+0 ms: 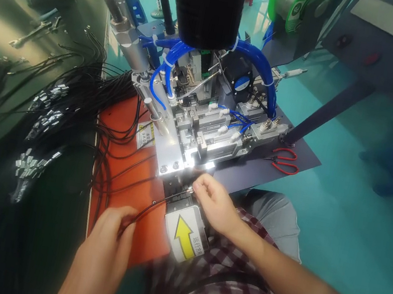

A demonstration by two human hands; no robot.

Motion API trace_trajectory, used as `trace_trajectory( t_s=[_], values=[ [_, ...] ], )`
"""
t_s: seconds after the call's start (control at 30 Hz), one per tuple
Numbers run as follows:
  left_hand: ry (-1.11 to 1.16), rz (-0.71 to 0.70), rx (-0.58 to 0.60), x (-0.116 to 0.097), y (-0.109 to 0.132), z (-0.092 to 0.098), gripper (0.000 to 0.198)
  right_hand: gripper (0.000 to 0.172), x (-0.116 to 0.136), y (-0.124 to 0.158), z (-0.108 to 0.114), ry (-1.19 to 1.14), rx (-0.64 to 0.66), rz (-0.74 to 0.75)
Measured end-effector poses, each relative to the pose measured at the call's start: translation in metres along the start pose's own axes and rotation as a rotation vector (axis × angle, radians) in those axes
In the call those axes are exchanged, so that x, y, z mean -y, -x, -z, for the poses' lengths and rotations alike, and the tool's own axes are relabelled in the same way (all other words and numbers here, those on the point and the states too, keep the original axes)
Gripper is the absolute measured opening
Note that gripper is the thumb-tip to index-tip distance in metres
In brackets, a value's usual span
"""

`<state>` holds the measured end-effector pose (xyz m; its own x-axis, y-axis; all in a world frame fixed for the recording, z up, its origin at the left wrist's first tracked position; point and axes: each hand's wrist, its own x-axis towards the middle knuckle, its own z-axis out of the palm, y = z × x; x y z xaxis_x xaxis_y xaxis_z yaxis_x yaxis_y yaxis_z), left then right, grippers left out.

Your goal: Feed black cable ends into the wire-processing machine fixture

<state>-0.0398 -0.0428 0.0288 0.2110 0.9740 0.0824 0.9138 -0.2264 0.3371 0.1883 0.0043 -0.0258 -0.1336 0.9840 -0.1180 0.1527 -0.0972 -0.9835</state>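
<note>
From here, the left hand (108,235), lower left of centre, pinches a black cable (158,204) between thumb and fingers. The cable crosses an orange board (144,247) to mid-frame, where the right hand (214,205) nips its end, just above a yellow-arrow label (184,233). Red-handled cutters (275,159) lie right of centre; a heap of cables (80,91) crowds the left. Beyond, blue tubes (263,60) arch over the machine (172,155), a black cylinder (206,7) blocks its back at top centre, and a green-rimmed spool (295,5) stands upper right.
</note>
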Motion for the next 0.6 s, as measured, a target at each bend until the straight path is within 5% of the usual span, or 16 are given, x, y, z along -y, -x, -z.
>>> trace_trajectory(
  t_s=[0.17,0.27,0.37,0.6],
  values=[
    [-0.060,-0.284,-0.161,0.019,-0.007,0.004,0.014,0.025,0.001,0.001,0.001,0.009,0.004,0.004],
    [-0.031,-0.457,-0.070,0.036,-0.017,0.006,0.023,0.026,0.003,0.000,0.002,0.007,0.002,0.000],
    [-0.009,-0.454,0.007,0.046,-0.022,0.004,0.025,0.026,0.004,-0.001,0.001,-0.006,0.000,-0.008],
    [0.074,-0.468,-0.096,0.047,-0.020,-0.004,0.019,0.031,-0.011,0.011,0.014,-0.050,-0.044,-0.117]
  ],
)
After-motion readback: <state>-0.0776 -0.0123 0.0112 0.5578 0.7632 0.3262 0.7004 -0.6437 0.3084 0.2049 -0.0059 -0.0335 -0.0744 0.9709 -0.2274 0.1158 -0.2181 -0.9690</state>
